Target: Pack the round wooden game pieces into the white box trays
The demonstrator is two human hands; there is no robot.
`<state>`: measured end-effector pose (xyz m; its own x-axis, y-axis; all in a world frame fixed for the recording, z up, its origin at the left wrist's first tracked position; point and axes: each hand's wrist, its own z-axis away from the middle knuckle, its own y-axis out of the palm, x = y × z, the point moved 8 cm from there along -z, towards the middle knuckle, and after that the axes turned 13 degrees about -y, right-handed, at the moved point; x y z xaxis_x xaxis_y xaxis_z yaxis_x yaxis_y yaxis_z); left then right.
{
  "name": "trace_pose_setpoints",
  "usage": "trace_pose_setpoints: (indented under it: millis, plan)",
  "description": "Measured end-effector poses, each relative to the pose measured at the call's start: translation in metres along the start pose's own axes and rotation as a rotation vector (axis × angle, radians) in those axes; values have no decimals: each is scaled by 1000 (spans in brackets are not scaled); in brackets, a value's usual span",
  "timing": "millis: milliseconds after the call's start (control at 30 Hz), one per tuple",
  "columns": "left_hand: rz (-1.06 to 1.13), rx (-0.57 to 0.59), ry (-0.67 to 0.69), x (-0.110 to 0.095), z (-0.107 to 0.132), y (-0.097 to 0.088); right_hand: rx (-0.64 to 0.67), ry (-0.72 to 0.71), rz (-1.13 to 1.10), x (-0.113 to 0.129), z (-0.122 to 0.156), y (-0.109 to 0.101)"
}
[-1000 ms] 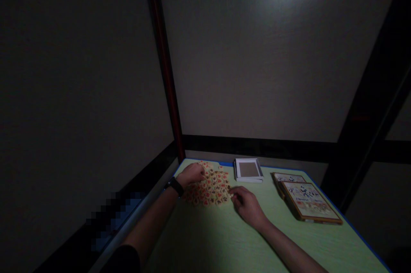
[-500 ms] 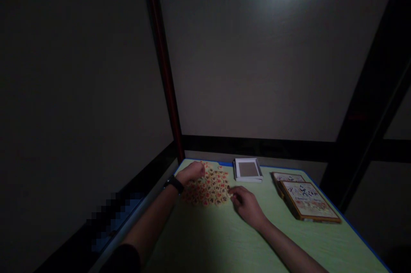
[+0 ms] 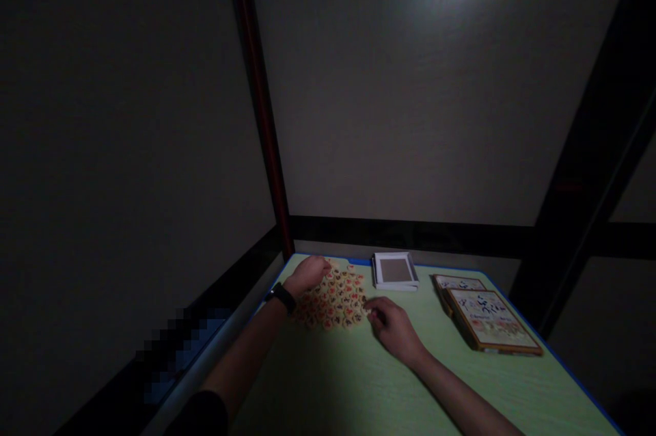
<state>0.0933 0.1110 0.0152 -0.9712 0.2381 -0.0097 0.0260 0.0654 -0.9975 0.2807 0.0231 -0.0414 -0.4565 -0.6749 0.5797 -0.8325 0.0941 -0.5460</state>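
Note:
Many round, pale Chinese chess pieces (image 3: 338, 299) with red and dark characters lie packed flat on the green table (image 3: 318, 381). My left hand (image 3: 309, 274), with a dark band on the wrist, reaches over the far left of the cluster. Its fingers are bent together and point down at the pieces there; what they hold, if anything, is hidden. At the cluster's right edge is my right hand (image 3: 392, 327), its thumb and fingers closed around what looks like one pale piece, the tips beside the outermost pieces.
A shallow white box (image 3: 415, 277) with a grey-brown inside stands at the table's back edge. Two flat Chinese chess boxes (image 3: 497, 320) with printed lids overlap at the right. Walls rise behind the table and to its left.
My left hand has shifted slightly right and its fingers reach further toward the back pieces, covering some red ones there. My right hand has hardly moved.

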Motion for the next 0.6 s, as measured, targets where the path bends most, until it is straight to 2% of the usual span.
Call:
trace_pose_setpoints:
  millis: [133, 267, 400, 500, 600]
  plan:
    - [-42, -18, 64, -25, 12, 13, 2, 12, -1, 0, -1, 0]
    - [-92, -1, 69, -34, 28, 25, 1, 3, 10, 0, -1, 1]
    - [-97, -51, 33, -48, 47, 11, -29, 12, 12, 0, 2, -2]
    - [-38, -105, -27, -77, 73, -5, -94, -1, 30, 5, -3, -13]
    - [138, -32, -28, -120, 106, 1, -75, -30, 80, 14, -34, -19]
